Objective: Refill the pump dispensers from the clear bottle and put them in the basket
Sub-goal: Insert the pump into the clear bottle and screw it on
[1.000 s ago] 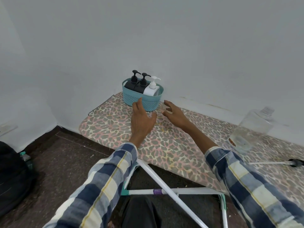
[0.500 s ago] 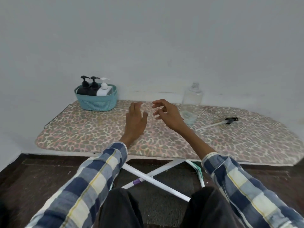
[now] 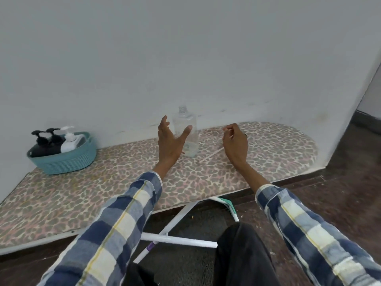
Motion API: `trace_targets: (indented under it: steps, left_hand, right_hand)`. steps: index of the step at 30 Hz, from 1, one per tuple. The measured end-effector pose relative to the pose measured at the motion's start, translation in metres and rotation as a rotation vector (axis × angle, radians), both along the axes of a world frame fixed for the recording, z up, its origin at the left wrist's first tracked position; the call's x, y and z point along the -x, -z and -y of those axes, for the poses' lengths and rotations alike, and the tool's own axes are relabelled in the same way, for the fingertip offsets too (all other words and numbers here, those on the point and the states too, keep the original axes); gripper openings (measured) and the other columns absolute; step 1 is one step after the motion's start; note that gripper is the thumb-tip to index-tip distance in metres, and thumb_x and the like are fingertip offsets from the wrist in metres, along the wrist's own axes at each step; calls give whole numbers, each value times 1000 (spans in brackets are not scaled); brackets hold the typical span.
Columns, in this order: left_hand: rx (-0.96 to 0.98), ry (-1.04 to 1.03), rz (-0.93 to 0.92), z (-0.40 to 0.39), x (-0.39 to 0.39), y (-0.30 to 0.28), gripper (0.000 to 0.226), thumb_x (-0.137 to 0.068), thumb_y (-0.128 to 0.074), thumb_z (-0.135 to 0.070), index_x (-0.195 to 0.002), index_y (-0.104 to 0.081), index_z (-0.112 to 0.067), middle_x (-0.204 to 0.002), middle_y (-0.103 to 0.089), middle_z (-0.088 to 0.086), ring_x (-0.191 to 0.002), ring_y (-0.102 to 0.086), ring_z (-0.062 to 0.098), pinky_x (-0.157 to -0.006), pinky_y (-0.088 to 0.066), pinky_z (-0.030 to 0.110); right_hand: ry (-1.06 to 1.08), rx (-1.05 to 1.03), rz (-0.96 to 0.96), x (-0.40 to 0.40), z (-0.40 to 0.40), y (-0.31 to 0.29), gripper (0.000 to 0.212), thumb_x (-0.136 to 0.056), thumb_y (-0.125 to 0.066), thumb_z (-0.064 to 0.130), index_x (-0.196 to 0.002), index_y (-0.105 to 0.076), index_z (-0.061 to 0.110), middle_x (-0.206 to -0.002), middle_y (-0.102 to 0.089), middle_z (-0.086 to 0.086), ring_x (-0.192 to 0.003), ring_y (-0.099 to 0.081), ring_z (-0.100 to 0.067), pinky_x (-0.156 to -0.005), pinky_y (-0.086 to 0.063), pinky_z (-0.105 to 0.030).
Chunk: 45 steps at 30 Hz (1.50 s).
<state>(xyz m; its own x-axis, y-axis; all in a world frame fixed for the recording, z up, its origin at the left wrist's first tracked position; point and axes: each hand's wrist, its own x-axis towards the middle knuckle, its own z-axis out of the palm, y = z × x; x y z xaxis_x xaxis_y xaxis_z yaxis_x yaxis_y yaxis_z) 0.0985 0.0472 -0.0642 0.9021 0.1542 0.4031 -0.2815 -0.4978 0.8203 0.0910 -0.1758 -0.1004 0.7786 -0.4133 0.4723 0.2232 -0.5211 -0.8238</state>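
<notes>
Looks nearly wrapped up to me — all three pump dispensers (image 3: 55,141) already sit in the teal basket (image 3: 68,162) at the board's far left corner, and the clear bottle (image 3: 186,133), uncapped and almost empty, stands mid-board by the far edge. Left hand (image 3: 170,144) is spread wide just short of the bottle, gripping nothing. Right hand (image 3: 236,142) hovers loosely curled over the loose pump tube (image 3: 210,154) — can't tell if it's pinching anything.

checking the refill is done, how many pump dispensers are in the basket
3, all standing in the teal basket: two black pump dispensers on the left, one white pump dispenser on the right. A fourth may be hidden behind them.
</notes>
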Motion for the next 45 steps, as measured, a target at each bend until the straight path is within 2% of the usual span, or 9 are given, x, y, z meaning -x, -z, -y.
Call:
trace_targets:
  steps: [7, 11, 14, 22, 27, 32, 40, 43, 45]
  left_hand:
    - [-75, 7, 98, 26, -20, -7, 102, -81, -79, -73, -161, -30, -35, -158, -42, 0, -141, -52, 21, -109, -49, 44]
    - [-109, -17, 130, 30, -23, -5, 85, -87, -86, -46, -154, -38, -25, -146, -51, 3, -117, -62, 19, -96, -59, 45]
    - [-146, -20, 157, 25, -21, -11, 83, -86, -87, -41, -150, -38, -21, -145, -51, 5, -114, -65, 24, -91, -59, 43]
    - [-415, -20, 194, -23, -4, -22, 83, -74, -77, -59, -142, -41, -29, -129, -53, 1, -101, -67, 29, -86, -60, 52]
    - [-550, 2, 189, -52, 6, -31, 83, -69, -75, -62, -140, -43, -30, -124, -53, -1, -97, -69, 25, -84, -60, 51]
    - [-385, 3, 80, -60, 11, -33, 82, -77, -84, -71, -135, -44, -29, -132, -61, -1, -102, -69, 22, -81, -54, 36]
    - [-319, 9, 52, -59, 12, -38, 74, -79, -89, -61, -126, -42, -27, -124, -67, 3, -101, -67, 26, -78, -47, 34]
    - [-278, 13, 50, -63, 13, -36, 74, -79, -89, -60, -126, -41, -28, -126, -66, 4, -103, -68, 27, -80, -53, 37]
    - [-262, 18, 48, -65, 13, -35, 74, -79, -89, -59, -126, -41, -29, -126, -66, 4, -104, -69, 26, -80, -53, 37]
  right_hand:
    - [211, 101, -297, -23, 43, 34, 32, -112, -40, 32, -140, -54, 26, -134, -52, -15, -97, -63, -35, -74, -46, -39]
    - [126, 331, -351, -28, 36, 41, 40, -114, -33, 38, -142, -58, 23, -139, -48, -20, -125, -52, -42, -98, -49, -51]
    - [127, 381, -346, -26, 34, 40, 37, -114, -36, 35, -138, -58, 17, -138, -49, -22, -126, -50, -43, -97, -49, -52]
    - [57, 1, -122, -24, 46, 41, 7, -108, -55, 30, -111, -50, 26, -93, -67, -1, -80, -65, -25, -61, -39, -32]
    - [37, -212, -66, -17, 41, 31, 10, -107, -60, 28, -110, -59, 18, -93, -71, -1, -79, -66, -16, -70, -47, -34]
    - [-59, -704, -47, -15, 23, 17, 19, -104, -69, 19, -113, -54, 12, -93, -76, -12, -64, -68, -15, -72, -60, -36]
    - [-277, -1375, -28, -24, -3, -35, 15, -99, -75, 9, -89, -69, 0, -101, -73, -13, -92, -72, -18, -81, -65, -29]
    - [-339, -1442, 5, -26, -3, -52, 19, -104, -69, 12, -89, -70, 1, -112, -73, -16, -99, -72, -19, -99, -61, -33]
    - [-366, -1456, 22, -30, -1, -59, 18, -105, -67, 13, -100, -73, -3, -126, -72, -18, -102, -72, -18, -87, -64, -28]
